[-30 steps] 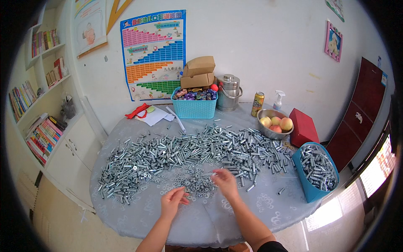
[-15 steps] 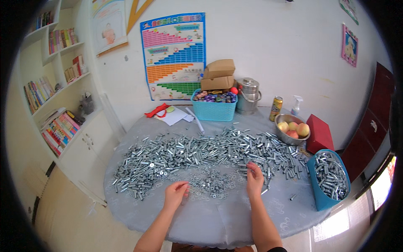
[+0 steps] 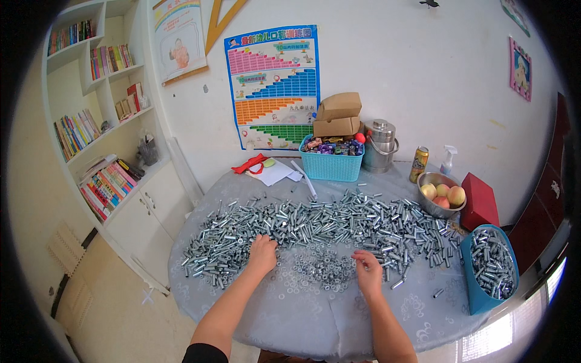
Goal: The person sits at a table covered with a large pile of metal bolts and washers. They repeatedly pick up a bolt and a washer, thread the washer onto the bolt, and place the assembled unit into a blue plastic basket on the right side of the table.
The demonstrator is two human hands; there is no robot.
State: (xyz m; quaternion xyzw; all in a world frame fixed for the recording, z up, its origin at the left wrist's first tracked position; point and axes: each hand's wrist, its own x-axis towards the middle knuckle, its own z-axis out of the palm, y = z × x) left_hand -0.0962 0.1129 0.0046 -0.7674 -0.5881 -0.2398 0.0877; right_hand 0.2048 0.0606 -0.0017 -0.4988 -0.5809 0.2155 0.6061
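A wide heap of short silver metal sleeves or pins spreads across the table. In front of it lies a loose patch of small metal washers. My left hand reaches down to the heap's near edge, left of the washers, with its fingers curled; anything in them is hidden. At the right side of the washers, my right hand hovers with fingertips drawn together, pointing left. Whatever it pinches is too small to make out. A few single sleeves lie beside this hand.
A blue bin full of sleeves stands at the table's right edge. Behind are a bowl of fruit, red box, can, spray bottle, metal canister, turquoise basket and papers. Bookshelves line the left wall.
My left hand has moved forward from the washers to the edge of the heap. The right hand has drawn slightly back and left from the heap. The whole view has shifted.
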